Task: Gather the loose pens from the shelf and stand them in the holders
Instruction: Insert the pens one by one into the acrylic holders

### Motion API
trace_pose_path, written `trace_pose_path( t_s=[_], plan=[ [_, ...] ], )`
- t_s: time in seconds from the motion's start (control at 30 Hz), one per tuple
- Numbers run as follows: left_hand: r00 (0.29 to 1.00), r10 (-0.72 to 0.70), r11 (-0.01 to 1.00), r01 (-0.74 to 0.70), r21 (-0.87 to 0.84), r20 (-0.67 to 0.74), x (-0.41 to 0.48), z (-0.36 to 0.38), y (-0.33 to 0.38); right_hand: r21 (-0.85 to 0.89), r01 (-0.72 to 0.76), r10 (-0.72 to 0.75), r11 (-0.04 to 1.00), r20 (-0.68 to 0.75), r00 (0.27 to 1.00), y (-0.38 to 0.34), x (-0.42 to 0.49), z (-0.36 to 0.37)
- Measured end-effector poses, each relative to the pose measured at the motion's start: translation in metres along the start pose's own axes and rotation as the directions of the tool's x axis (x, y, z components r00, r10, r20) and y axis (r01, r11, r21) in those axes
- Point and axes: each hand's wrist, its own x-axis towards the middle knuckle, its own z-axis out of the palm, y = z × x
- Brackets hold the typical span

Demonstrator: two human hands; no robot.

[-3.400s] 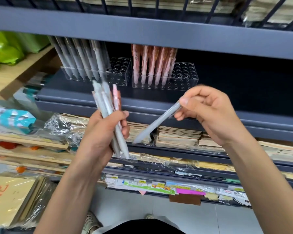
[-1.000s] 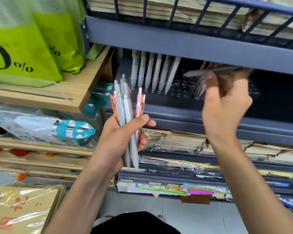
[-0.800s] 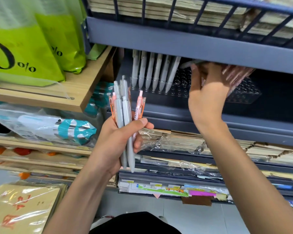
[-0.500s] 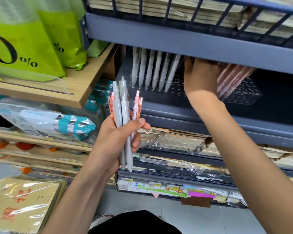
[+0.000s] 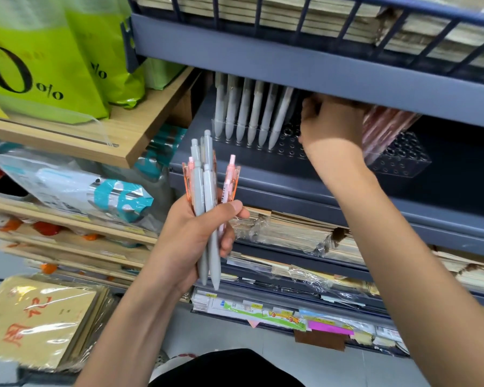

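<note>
My left hand grips a bundle of grey and pink pens upright in front of the blue-grey shelf. On that shelf stands a clear holder with a row of several grey pens in its left holes. My right hand reaches under the upper shelf, over the right part of this holder, back towards me and fingers curled. The grey pen it carried is hidden behind it. A second clear holder to the right has pink pens leaning in it.
The upper shelf's front edge hangs low over the holders. Green bags sit on a wooden shelf at left. Wrapped paper stacks fill the shelves below. Wrapped envelopes lie at bottom left.
My right hand has carried a grey pen up from chest height and in under the upper shelf, above the left holder. The left hand keeps its bundle almost still.
</note>
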Motion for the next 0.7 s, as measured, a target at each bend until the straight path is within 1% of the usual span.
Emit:
trace_pose_path(
  t_s=[0.03,0.07,0.1,0.13,0.17,0.2,0.23,0.3,0.37,0.43,0.47,0.53,0.57,0.63,0.7],
  plan=[
    [1.000,0.002,1.000,-0.002,0.002,0.007,0.000,0.001,-0.001,0.098,0.051,-0.046,0.994,-0.046,0.998,0.001,-0.014,-0.004],
    [1.000,-0.006,1.000,0.006,-0.001,0.012,-0.001,0.002,-0.002,0.263,0.085,-0.078,0.961,-0.034,0.996,0.002,-0.029,-0.008],
    [1.000,-0.012,1.000,0.012,-0.005,0.019,-0.001,0.004,-0.004,0.427,0.078,-0.105,0.901,0.040,0.994,0.003,-0.045,-0.012],
    [1.000,-0.016,1.000,0.016,-0.009,0.026,-0.001,0.007,-0.006,0.529,0.038,-0.142,0.848,0.158,0.977,0.005,-0.059,-0.017],
    [0.999,-0.018,1.000,0.018,-0.006,0.034,-0.001,0.010,-0.008,0.580,-0.005,-0.189,0.815,0.275,0.943,0.007,-0.070,-0.020],
    [0.999,-0.026,1.000,0.026,0.001,0.037,0.000,0.014,-0.010,0.607,-0.035,-0.235,0.794,0.360,0.903,0.011,-0.077,-0.021],
    [0.998,-0.032,0.999,0.032,0.013,0.045,0.000,0.017,-0.012,0.624,-0.048,-0.272,0.780,0.408,0.871,0.014,-0.081,-0.023],
    [0.996,-0.045,0.999,0.043,0.026,0.077,0.000,0.024,-0.018,0.652,-0.074,-0.297,0.755,0.440,0.848,0.022,-0.085,-0.026],
    [0.991,-0.057,0.998,0.057,0.007,0.121,0.000,0.032,-0.023,0.684,-0.136,-0.261,0.717,0.444,0.857,0.034,-0.087,-0.030],
    [0.986,-0.056,0.998,0.059,-0.018,0.158,0.000,0.038,-0.027,0.720,-0.198,-0.183,0.666,0.415,0.891,0.047,-0.086,-0.038],
    [0.984,-0.052,0.998,0.056,-0.019,0.168,0.001,0.041,-0.028,0.760,-0.225,-0.140,0.609,0.383,0.913,0.055,-0.084,-0.043],
    [0.985,-0.054,0.998,0.056,-0.008,0.161,0.003,0.048,-0.031,0.858,-0.241,-0.042,0.454,0.291,0.956,0.073,-0.080,-0.056],
    [0.987,-0.060,0.998,0.061,0.001,0.146,0.005,0.051,-0.033,0.892,-0.217,0.023,0.397,0.226,0.974,0.082,-0.078,-0.063],
    [0.991,-0.078,0.997,0.077,0.016,0.109,0.008,0.059,-0.038,0.932,-0.128,0.189,0.339,0.066,0.980,0.103,-0.075,-0.074],
    [0.993,-0.088,0.996,0.086,0.027,0.077,0.008,0.069,-0.044,0.938,-0.018,0.333,0.347,-0.106,0.937,0.125,-0.071,-0.084]
  ],
)
